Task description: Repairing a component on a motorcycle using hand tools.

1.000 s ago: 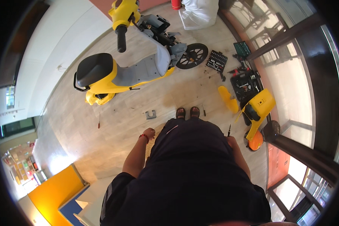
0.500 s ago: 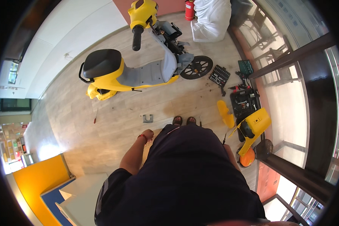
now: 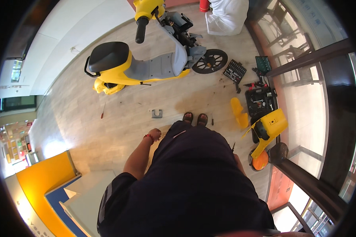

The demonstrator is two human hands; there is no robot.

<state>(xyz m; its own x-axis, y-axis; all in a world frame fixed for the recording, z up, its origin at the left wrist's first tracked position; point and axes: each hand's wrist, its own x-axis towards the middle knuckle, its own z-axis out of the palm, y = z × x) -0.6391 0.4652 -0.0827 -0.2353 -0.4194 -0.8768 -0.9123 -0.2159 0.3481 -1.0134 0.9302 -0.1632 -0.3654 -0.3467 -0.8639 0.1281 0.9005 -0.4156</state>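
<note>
My left hand (image 3: 156,134), with a red beaded bracelet at the wrist, hangs beside my left thigh. Its fingers curl inward, and whatever lies in them, if anything, is hidden. At my right side a slim dark tool with a thin tip (image 3: 233,147) juts up from where my right hand (image 3: 236,157) is, mostly covered by my dark shirt. A grey U-shaped bracket (image 3: 157,113) lies on the floor ahead of my sandalled feet. Beyond it stands a yellow and grey scooter (image 3: 150,70), its front panels off and inner parts bare.
A red-handled screwdriver (image 3: 102,111) lies to the left, another dark screwdriver (image 3: 213,120) by my right foot. On the right are a socket set (image 3: 235,72), a black toolbox (image 3: 261,99), yellow body panels (image 3: 272,121) and an orange round object (image 3: 260,161). White cabinet (image 3: 83,197) behind left.
My view has shifted slightly, so the scooter sits higher and the tools and panels farther right. The slim tool stays with my right hand; my left hand still hangs at my side.
</note>
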